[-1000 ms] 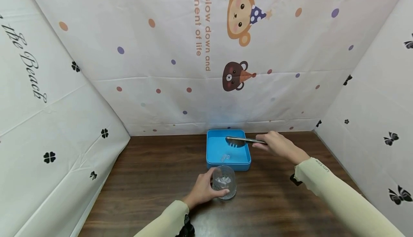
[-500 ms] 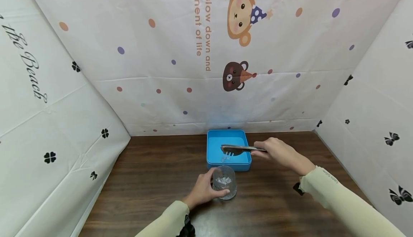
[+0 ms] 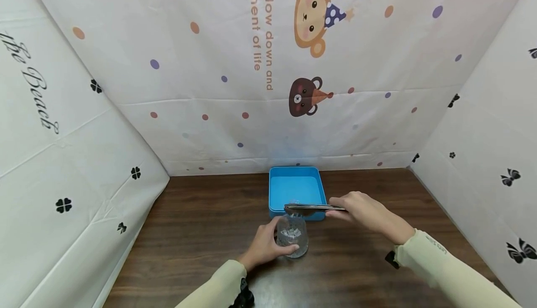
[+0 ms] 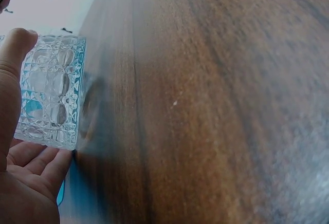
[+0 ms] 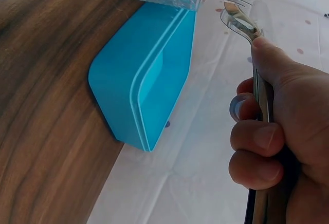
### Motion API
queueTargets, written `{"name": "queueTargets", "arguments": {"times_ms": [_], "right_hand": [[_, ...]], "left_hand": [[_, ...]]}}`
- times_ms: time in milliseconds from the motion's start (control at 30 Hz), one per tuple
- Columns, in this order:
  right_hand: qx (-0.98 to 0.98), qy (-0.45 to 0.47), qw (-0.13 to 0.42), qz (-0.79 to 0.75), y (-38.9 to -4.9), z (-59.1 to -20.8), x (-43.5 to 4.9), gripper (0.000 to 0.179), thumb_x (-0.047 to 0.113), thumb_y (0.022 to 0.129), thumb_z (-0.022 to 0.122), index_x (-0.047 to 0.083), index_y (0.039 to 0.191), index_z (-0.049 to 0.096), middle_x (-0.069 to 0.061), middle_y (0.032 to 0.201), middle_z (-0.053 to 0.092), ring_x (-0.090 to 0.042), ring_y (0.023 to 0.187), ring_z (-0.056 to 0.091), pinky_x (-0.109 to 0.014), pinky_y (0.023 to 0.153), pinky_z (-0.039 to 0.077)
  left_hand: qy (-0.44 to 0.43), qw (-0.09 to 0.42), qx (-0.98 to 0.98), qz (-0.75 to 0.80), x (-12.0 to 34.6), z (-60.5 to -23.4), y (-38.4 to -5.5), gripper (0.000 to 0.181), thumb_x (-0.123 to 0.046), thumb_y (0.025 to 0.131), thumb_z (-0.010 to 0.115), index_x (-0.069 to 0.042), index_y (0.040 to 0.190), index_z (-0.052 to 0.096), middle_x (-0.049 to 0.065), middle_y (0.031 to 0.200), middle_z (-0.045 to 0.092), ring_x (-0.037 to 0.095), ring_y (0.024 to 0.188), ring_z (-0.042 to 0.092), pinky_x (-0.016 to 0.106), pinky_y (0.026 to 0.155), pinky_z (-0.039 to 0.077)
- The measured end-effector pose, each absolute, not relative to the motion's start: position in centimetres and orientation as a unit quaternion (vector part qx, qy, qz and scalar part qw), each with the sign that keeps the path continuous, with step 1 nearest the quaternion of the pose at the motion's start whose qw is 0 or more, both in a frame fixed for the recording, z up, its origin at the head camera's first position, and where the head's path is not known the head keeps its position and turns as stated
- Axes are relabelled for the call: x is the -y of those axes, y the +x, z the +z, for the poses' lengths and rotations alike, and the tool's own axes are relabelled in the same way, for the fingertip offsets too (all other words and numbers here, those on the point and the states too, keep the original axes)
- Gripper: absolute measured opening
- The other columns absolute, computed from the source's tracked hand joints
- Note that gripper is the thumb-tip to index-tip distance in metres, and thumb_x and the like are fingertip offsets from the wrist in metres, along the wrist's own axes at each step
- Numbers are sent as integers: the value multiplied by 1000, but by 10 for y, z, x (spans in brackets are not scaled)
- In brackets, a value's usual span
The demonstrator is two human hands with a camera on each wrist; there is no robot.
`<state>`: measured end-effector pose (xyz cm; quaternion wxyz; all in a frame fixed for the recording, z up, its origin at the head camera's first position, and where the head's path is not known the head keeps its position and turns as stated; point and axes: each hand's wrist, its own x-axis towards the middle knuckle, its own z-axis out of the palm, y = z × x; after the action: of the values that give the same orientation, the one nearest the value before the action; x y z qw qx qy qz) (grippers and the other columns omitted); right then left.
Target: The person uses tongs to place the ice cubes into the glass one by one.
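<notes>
My left hand (image 3: pixel 265 245) holds a clear cut-glass tumbler (image 3: pixel 299 242) upright on the table, thumb on its near side and fingers on the far side. Clear pieces (image 3: pixel 291 233) lie inside the tumbler. My right hand (image 3: pixel 358 212) grips metal serving tongs (image 3: pixel 314 208), whose fork-shaped head (image 5: pixel 239 16) points left, over the tumbler's far rim in the head view. A see-through piece shows beside that head in the right wrist view; I cannot tell whether the tongs pinch it. Just behind the tumbler stands a shallow blue box (image 3: pixel 295 184), its near edge partly hidden by the tongs.
The dark wooden table (image 3: pixel 201 224) runs back to a white printed cloth (image 3: pixel 226 126) hanging behind it. More printed cloth rises on the left (image 3: pixel 96 168) and right (image 3: pixel 474 159). The blue box sits against the back cloth.
My right hand has brought the tongs from over the blue box toward me, to the tumbler's far rim. My left hand and the tumbler have stayed in place.
</notes>
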<state>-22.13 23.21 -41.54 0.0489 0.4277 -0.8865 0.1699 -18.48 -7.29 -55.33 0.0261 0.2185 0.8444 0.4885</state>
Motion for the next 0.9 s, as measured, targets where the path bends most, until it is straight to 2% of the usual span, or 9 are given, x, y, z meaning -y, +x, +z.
{"name": "queueTargets", "arguments": {"times_ms": [300,433,567,900], "right_hand": [[887,429,74,154,-217,-421,-233,32,33,100,69,25,77,48,20,60,26,6,52,24,-18,51,27],[892,419,93,144,-216,-423,-235,23,36,99,70,20,87,59,19,63,40,6,51,31,-18,49,31],[895,406,111,146,-215,-423,-236,25,38,98,71,15,99,65,17,70,53,5,52,38,-18,48,35],[903,385,107,155,-213,-430,-237,25,42,96,73,18,100,66,20,71,50,5,54,39,-18,48,35]], "left_hand": [[222,19,-847,483,73,-554,-185,73,-52,82,84,-17,139,55,-1,116,70,5,98,68,27,83,56],[223,23,-843,489,72,-553,-186,75,-51,83,84,-16,142,53,-2,120,69,6,100,67,27,84,56],[221,28,-844,488,72,-553,-186,77,-52,83,83,-15,144,52,-1,123,68,7,103,67,28,86,56],[222,29,-843,490,73,-554,-186,77,-52,83,83,-16,143,52,-1,123,68,7,101,67,27,83,56]]}}
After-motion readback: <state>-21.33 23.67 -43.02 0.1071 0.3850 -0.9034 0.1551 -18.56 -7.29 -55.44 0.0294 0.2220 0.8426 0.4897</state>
